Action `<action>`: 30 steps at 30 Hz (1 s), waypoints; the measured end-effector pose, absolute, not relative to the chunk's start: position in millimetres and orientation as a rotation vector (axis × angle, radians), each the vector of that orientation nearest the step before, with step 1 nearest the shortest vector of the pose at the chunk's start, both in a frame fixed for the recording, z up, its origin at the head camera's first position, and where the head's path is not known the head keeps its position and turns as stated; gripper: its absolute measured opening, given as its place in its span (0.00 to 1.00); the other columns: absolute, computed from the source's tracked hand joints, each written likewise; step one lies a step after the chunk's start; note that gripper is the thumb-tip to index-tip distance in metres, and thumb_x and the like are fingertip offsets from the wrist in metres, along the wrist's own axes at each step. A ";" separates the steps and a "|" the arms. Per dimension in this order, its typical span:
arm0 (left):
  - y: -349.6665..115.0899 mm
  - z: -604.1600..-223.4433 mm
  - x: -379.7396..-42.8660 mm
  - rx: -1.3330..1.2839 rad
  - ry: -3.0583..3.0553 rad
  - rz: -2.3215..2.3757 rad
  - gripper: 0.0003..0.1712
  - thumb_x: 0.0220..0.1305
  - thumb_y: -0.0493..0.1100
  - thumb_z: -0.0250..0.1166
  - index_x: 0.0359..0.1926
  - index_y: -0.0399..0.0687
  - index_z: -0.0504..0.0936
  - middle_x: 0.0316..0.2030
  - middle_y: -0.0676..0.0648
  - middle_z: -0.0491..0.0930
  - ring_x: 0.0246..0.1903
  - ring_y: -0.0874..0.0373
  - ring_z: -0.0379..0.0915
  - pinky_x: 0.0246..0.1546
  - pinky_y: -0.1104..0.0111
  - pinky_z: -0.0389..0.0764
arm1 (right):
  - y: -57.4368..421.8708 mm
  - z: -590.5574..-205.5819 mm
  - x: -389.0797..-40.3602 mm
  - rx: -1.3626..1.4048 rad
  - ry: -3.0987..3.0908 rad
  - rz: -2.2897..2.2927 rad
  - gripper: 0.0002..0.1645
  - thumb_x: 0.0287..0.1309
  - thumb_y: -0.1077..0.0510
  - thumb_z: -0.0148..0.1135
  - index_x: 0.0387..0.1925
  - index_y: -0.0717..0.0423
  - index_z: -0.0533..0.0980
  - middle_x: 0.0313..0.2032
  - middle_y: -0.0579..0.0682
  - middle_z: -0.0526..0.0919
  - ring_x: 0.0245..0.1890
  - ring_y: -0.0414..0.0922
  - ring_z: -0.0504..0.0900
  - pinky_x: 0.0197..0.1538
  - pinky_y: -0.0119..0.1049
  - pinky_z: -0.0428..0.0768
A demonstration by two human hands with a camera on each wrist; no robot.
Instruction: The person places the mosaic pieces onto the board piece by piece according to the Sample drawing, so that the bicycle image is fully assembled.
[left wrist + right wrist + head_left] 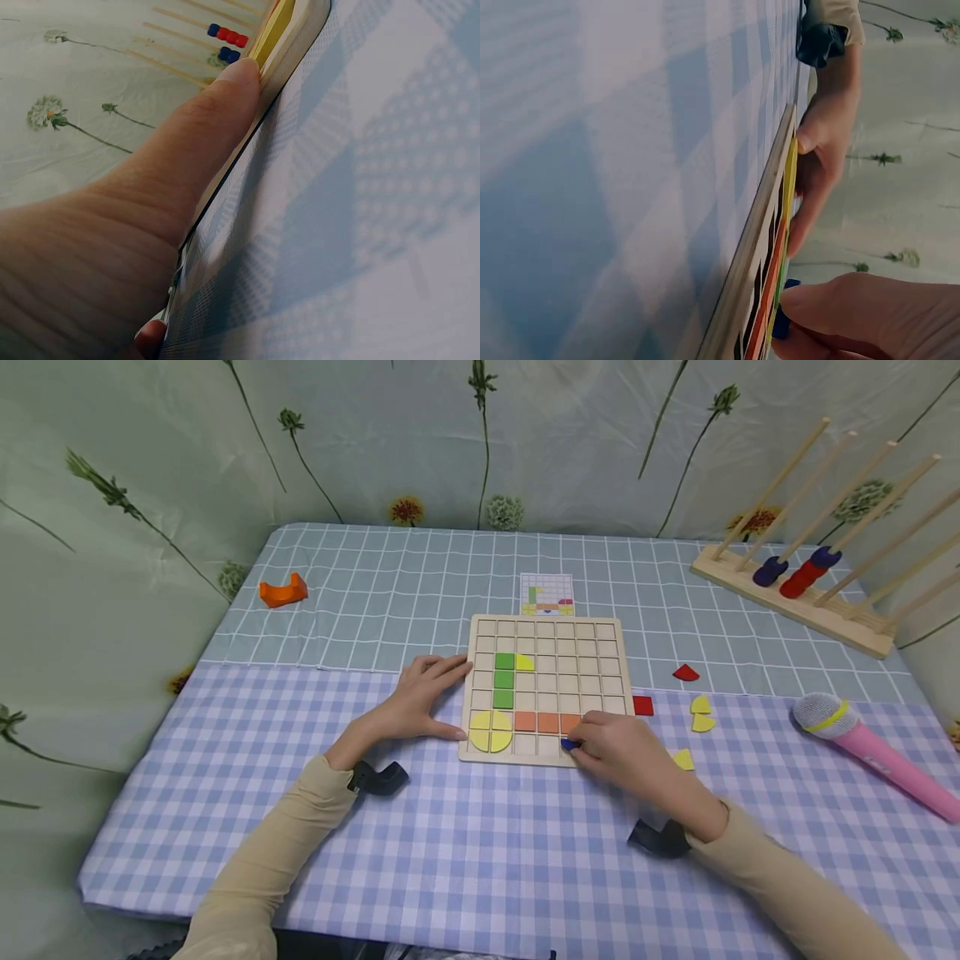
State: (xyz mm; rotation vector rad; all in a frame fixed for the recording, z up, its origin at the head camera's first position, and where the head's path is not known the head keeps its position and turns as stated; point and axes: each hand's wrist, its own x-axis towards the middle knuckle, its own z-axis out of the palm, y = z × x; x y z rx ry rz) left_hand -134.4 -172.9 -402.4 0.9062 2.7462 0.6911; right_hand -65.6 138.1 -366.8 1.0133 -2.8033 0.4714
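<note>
A wooden grid board (589,685) lies on the table. It holds green squares (504,678), a yellow quarter-round piece (525,662), a yellow circle of pieces (491,732) and a row of orange squares (536,722). My left hand (420,700) rests at the board's left edge, fingers extended; in the left wrist view its thumb (206,127) touches the rim. Over the lower right of the grid, my right hand (626,750) pinches a small blue piece (781,322) between thumb and fingers. The hand hides some cells there.
A pattern card (547,592) lies behind the board. To the right are red pieces (686,672), yellow pieces (702,723), a pink microphone (885,760) and a bead rack (795,602) with upright rods. An orange block (283,592) sits at the far left.
</note>
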 end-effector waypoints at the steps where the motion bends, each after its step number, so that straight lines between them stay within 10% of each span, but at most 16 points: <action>1: -172.9 -402.6 -134.5 0.907 2.746 0.694 0.60 0.42 0.61 0.74 0.72 0.49 0.54 0.73 0.46 0.51 0.66 0.45 0.45 0.61 0.48 0.51 | 135.4 -367.2 -66.1 1.034 -2.802 0.477 0.03 0.43 0.63 0.70 0.26 0.57 0.84 0.26 0.46 0.83 0.26 0.38 0.78 0.30 0.31 0.76; 30: -172.6 -402.1 -134.4 0.895 2.738 0.702 0.59 0.43 0.61 0.74 0.72 0.49 0.54 0.73 0.46 0.51 0.67 0.45 0.45 0.62 0.48 0.51 | 117.3 -375.8 -73.7 0.959 -2.832 0.558 0.04 0.47 0.66 0.66 0.29 0.58 0.84 0.27 0.47 0.82 0.26 0.39 0.78 0.31 0.33 0.77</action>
